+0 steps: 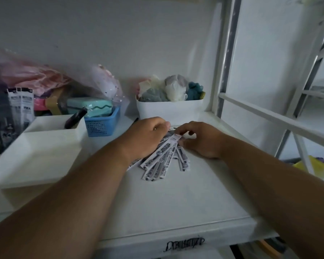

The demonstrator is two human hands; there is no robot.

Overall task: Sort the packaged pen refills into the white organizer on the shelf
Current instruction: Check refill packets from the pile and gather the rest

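Both hands work at the centre of the white shelf (176, 199). I note my left hand (146, 137) with fingers curled down onto a fanned bundle of narrow white-and-grey printed pen refill packets (163, 161); whether it grips them I cannot tell. My right hand (200, 141), at 3 o'clock of the left, pinches the top end of one packet between thumb and fingertips. The bundle lies flat on the shelf, spreading toward 6 o'clock from the hands. At 9 o'clock stands the white stepped plastic organizer (37, 150), with similar upright packets (21, 107) in its rear compartment. At 12 o'clock sits a white tub of soft cloth items (168, 109); at 10 o'clock, a blue perforated basket (103, 124).
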